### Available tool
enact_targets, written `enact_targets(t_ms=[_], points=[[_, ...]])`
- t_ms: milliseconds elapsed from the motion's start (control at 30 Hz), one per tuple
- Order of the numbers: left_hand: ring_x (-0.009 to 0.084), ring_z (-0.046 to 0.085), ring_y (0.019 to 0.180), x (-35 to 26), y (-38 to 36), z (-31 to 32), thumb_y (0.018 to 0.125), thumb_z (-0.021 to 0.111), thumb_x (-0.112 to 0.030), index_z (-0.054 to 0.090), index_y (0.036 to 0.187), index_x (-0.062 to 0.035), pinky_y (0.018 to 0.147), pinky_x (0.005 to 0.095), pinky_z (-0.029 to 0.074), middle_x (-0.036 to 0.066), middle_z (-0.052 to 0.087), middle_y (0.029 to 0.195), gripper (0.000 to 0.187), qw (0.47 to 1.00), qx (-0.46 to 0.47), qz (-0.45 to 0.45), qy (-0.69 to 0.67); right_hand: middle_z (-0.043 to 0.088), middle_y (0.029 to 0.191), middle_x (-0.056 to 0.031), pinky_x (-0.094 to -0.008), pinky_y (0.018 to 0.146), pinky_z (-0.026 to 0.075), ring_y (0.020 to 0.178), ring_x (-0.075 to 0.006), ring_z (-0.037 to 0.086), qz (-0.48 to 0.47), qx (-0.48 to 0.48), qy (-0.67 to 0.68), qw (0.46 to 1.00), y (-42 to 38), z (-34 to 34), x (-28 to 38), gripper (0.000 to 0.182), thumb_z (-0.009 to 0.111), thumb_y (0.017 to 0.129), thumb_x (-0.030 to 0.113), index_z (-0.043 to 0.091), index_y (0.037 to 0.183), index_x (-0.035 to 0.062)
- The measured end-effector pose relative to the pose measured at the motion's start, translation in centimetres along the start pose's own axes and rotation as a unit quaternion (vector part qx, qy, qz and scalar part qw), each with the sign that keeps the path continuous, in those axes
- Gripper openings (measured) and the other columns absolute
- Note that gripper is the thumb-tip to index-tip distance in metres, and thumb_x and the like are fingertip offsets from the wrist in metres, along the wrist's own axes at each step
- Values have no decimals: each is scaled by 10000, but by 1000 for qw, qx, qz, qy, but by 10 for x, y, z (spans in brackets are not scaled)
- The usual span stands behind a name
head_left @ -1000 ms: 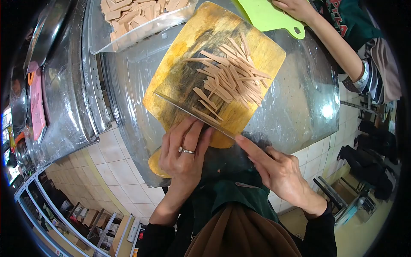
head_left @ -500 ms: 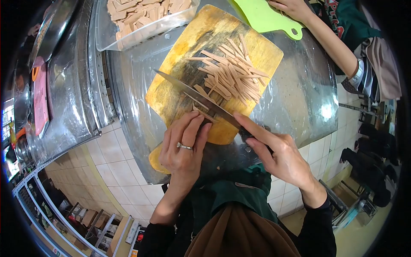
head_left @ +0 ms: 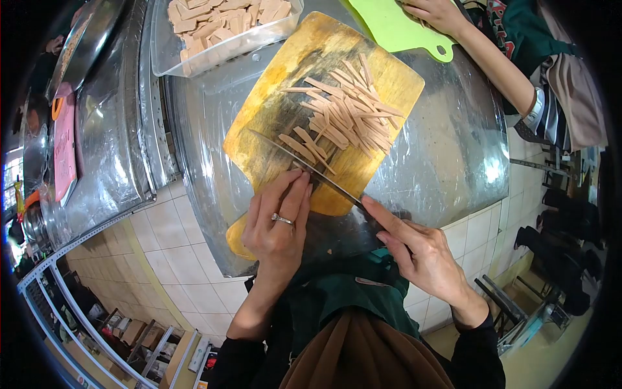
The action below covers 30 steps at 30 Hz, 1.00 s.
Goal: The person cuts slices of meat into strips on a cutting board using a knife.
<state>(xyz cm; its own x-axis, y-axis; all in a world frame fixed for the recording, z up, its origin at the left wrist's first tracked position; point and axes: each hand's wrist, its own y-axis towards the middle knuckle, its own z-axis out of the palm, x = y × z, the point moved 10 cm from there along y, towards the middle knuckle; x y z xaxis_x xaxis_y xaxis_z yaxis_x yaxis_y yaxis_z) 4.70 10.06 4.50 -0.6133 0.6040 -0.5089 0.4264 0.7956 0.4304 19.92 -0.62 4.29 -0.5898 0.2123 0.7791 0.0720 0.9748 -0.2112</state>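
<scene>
My right hand [head_left: 421,249] is closed around the handle of a knife [head_left: 334,187], its index finger stretched along the top by the blade. The blade slants across a worn yellow wooden cutting board [head_left: 265,84]. My left hand [head_left: 278,217], with a ring on one finger, has its fingertips bent and pressed down right beside the blade. A flat brown piece is mostly hidden beneath them. Beyond the knife, a few freshly separated brown strips [head_left: 304,146] lie against the blade's far side. A larger heap of similar strips [head_left: 353,110] covers the board's right part.
A clear plastic tub [head_left: 233,42] of flat brown pieces stands at the back left. Another person's hand [head_left: 434,13] rests on a green cutting board [head_left: 395,32] at the back. The plastic-covered table [head_left: 453,149] has its near edge close to my body. A pink board [head_left: 63,155] lies left.
The blade has turned from showing its broad side to nearly edge-on and come lower, closer to my left fingertips. Strips beyond it have shifted apart. My right hand has moved slightly down.
</scene>
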Motion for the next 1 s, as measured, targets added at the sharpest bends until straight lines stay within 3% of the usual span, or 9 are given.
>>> enact_targets(t_ms=[200, 433, 1000], points=[[226, 720, 925, -1, -1, 0, 798, 833, 0, 793, 1062, -66, 803, 327, 581, 33, 750, 1087, 275, 1000, -1, 9, 2, 645, 724, -170, -398, 574, 557, 577, -261, 595, -2, 7, -21, 1000, -1, 2, 1, 625, 641, 979, 27, 478, 1564, 173], [228, 727, 931, -1, -2, 0, 795, 834, 5, 793, 1048, -60, 805, 324, 587, 40, 759, 1083, 265, 1000, -5, 9, 13, 554, 623, -94, -389, 503, 546, 501, -228, 550, 4, -2, -112, 994, -9, 7, 2, 638, 658, 983, 65, 476, 1571, 235], [220, 720, 929, -1, -1, 1, 789, 826, -3, 796, 1041, -66, 797, 316, 587, 27, 762, 1095, 261, 1000, 0, 13, 21, 535, 625, -81, -405, 485, 544, 484, -217, 560, 10, -6, -92, 996, -5, 4, 1, 622, 652, 998, 98, 474, 1573, 257]])
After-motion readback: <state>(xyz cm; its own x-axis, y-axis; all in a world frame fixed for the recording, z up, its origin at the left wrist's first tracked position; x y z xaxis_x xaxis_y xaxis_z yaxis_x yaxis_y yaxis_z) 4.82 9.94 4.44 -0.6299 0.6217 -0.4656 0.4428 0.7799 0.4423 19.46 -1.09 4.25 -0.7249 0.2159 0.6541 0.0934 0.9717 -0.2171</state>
